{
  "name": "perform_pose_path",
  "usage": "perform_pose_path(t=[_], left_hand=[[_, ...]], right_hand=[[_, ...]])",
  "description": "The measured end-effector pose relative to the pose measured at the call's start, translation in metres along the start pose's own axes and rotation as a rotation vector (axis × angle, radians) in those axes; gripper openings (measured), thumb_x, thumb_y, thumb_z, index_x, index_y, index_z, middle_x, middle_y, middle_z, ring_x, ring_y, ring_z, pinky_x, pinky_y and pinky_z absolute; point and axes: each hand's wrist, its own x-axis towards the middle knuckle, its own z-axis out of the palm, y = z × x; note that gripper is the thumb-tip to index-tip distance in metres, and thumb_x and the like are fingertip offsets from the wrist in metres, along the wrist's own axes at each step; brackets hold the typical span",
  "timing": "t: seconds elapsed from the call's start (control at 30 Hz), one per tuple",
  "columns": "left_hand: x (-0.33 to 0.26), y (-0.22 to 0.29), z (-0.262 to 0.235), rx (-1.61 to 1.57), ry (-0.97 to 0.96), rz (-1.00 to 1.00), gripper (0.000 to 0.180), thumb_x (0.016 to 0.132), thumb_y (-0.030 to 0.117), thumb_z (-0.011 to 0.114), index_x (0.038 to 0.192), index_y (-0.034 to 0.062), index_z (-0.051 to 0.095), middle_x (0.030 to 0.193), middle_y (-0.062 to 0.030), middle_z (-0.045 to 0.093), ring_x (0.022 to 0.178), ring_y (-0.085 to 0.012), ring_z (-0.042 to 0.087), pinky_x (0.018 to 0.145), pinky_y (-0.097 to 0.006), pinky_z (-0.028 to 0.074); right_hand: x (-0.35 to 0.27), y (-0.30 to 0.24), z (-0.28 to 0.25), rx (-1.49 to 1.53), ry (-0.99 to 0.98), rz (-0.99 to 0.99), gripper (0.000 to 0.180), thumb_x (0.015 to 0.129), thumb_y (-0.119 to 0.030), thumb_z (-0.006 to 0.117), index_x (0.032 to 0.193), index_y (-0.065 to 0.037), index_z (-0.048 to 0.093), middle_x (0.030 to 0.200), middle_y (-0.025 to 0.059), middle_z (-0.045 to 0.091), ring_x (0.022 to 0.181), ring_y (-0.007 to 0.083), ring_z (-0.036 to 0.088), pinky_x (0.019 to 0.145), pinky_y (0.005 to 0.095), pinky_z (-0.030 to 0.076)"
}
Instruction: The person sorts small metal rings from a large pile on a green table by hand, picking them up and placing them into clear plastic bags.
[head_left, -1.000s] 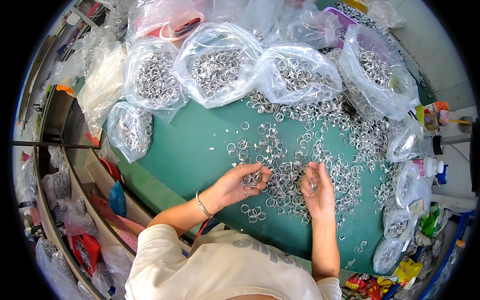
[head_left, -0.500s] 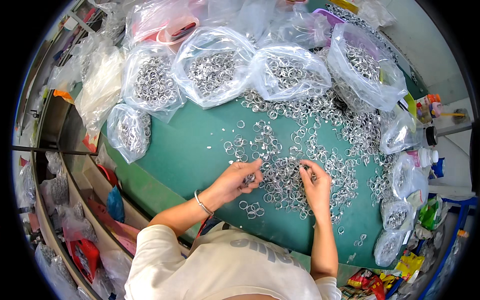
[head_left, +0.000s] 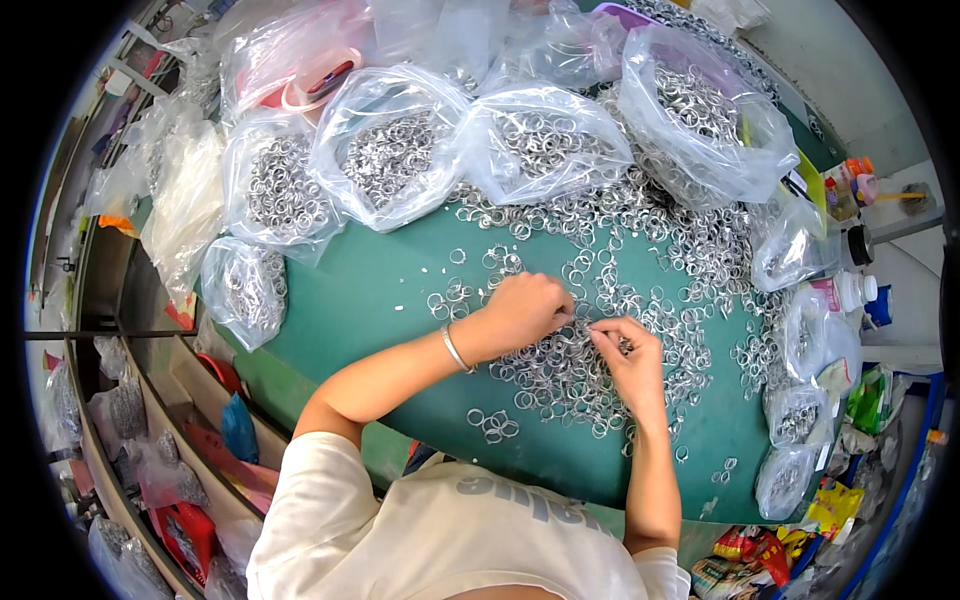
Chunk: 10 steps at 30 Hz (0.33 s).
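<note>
A green table mat [head_left: 360, 300] carries a wide scatter of small silver metal rings [head_left: 560, 370]. My left hand [head_left: 520, 312], a thin bangle on its wrist, rests curled over the ring pile with its fingertips pinched together. My right hand [head_left: 628, 355] lies just to its right, its fingertips meeting the left ones and pinching at rings between them. What exactly sits between the fingers is too small to make out. A few loose rings [head_left: 495, 424] lie nearer me, below my left forearm.
Several clear plastic bags full of rings [head_left: 385, 160] line the far edge, with more [head_left: 700, 110] at the right and a small one [head_left: 245, 290] at the left. Bottles [head_left: 850, 290] and small bags stand along the right. Shelves with packets run down the left.
Both hands have drawn together over the pile, so that the fingertips now meet. The view has shifted a little nearer to the table.
</note>
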Motion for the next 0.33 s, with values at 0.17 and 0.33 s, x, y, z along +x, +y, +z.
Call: perform_pose_path(t=[0.17, 0.33], left_hand=[[0.001, -0.007, -0.003, -0.243, 0.053, -0.075, 0.013, 0.074, 0.010, 0.068, 0.086, 0.0050, 0.070, 0.080, -0.0097, 0.068, 0.071, -0.0269, 0.065, 0.066, -0.036, 0.052], [-0.005, -0.005, -0.015, -0.535, -0.044, -0.178, 0.014, 0.081, 0.012, 0.066, 0.090, 0.0013, 0.070, 0.084, -0.0108, 0.071, 0.076, -0.0213, 0.067, 0.073, -0.031, 0.051]], right_hand=[[-0.008, 0.014, -0.015, 0.060, 0.047, 0.029, 0.004, 0.079, 0.000, 0.067, 0.083, -0.001, 0.067, 0.063, -0.0003, 0.044, 0.060, 0.0080, 0.041, 0.057, 0.0240, 0.035], [-0.008, 0.013, -0.012, -0.015, 0.100, 0.093, 0.012, 0.080, 0.000, 0.066, 0.092, -0.002, 0.066, 0.063, 0.0014, 0.043, 0.056, 0.0106, 0.041, 0.052, 0.0260, 0.034]])
